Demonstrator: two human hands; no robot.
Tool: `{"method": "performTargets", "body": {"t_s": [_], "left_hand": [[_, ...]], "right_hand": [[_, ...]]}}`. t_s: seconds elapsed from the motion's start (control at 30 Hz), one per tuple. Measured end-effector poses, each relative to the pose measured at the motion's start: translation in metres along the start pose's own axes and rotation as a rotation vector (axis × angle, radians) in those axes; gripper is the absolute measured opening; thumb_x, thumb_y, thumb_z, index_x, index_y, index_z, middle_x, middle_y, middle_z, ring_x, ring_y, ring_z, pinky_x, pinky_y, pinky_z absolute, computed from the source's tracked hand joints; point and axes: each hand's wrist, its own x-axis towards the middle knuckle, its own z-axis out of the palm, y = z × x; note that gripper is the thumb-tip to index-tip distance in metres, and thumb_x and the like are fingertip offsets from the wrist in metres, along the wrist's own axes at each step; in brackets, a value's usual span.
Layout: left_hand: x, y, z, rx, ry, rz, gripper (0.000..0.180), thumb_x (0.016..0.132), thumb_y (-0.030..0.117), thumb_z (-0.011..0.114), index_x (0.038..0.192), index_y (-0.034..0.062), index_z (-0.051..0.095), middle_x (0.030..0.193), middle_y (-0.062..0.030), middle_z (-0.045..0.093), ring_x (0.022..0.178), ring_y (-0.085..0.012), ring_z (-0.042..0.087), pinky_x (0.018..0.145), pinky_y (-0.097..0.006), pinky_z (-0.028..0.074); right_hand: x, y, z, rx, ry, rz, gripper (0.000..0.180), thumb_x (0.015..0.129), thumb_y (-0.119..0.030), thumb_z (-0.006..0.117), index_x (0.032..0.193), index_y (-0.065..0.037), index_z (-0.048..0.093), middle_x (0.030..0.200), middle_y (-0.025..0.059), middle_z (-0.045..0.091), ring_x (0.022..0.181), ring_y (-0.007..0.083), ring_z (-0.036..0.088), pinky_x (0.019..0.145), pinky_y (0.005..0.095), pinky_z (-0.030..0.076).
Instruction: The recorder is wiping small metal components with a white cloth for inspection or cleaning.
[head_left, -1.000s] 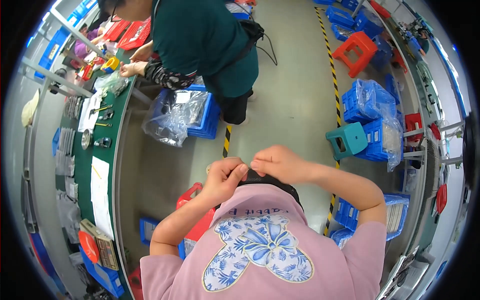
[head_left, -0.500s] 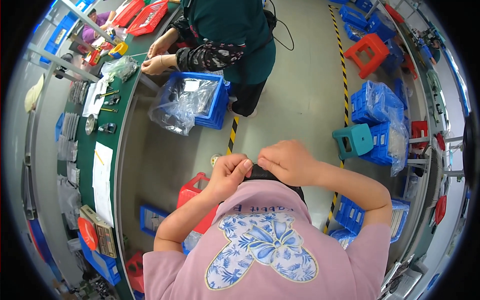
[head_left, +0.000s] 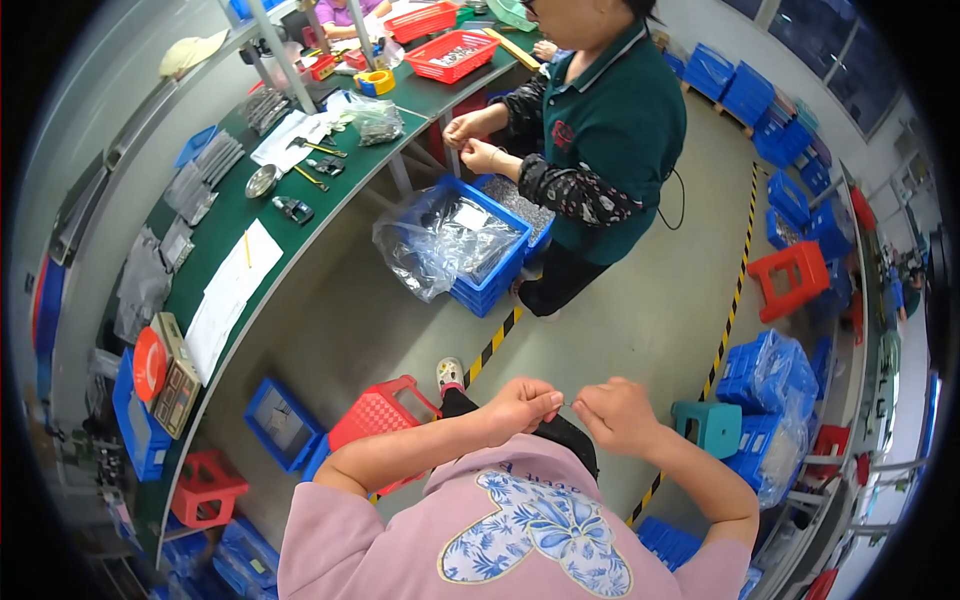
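Observation:
My left hand is closed in a pinch, thumb pressed against the bent fingers, in front of my pink shirt. Just right of it, across a small gap, my right hand is pinched too, its fingers curled toward the left one. Whatever either holds is too small or too well covered to make out. Both are in mid-air above my dark trousers. A red stool stands close to my left forearm.
A co-worker in a dark green shirt stands ahead by the green workbench. A blue crate with plastic-wrapped contents sits below the bench. On the right are a teal stool, a red-orange stool and stacked blue crates.
My view has swung left and upward, so the co-worker and bench appear further right. My hands, nearly touching earlier, have a wider gap between them; both stay pinched.

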Motion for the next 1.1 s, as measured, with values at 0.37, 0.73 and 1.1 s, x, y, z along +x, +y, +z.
{"method": "performTargets", "body": {"t_s": [0.37,0.73,1.1], "left_hand": [[-0.012,-0.016,-0.04,0.412,0.312,0.281,0.026,0.082,0.02,0.047,0.063,0.003,0.049,0.049,0.0037,0.04,0.044,-0.0071,0.036,0.041,-0.021,0.029],[-0.063,0.031,-0.096,0.356,0.557,0.459,0.028,0.081,0.021,0.047,0.06,0.0031,0.05,0.051,0.0023,0.043,0.044,-0.0086,0.037,0.041,-0.024,0.03],[-0.125,0.075,-0.169,-0.16,0.545,0.39,0.028,0.082,0.023,0.045,0.058,0.0082,0.045,0.048,0.0057,0.033,0.039,-0.0028,0.023,0.036,-0.019,0.018]], "right_hand": [[0.041,0.016,0.04,0.198,-0.273,0.069,0.015,0.077,-0.017,0.048,0.065,-0.009,0.047,0.052,0.0009,0.043,0.047,0.0151,0.046,0.05,0.0284,0.036],[0.172,-0.012,0.056,0.817,-0.699,0.263,0.017,0.078,-0.018,0.05,0.066,-0.006,0.049,0.052,-0.0036,0.039,0.046,0.0078,0.037,0.048,0.0237,0.032],[0.286,-0.057,0.096,0.221,-0.33,-0.629,0.01,0.069,-0.013,0.055,0.063,-0.007,0.051,0.057,0.003,0.051,0.048,0.0211,0.048,0.047,0.0289,0.035]]}}
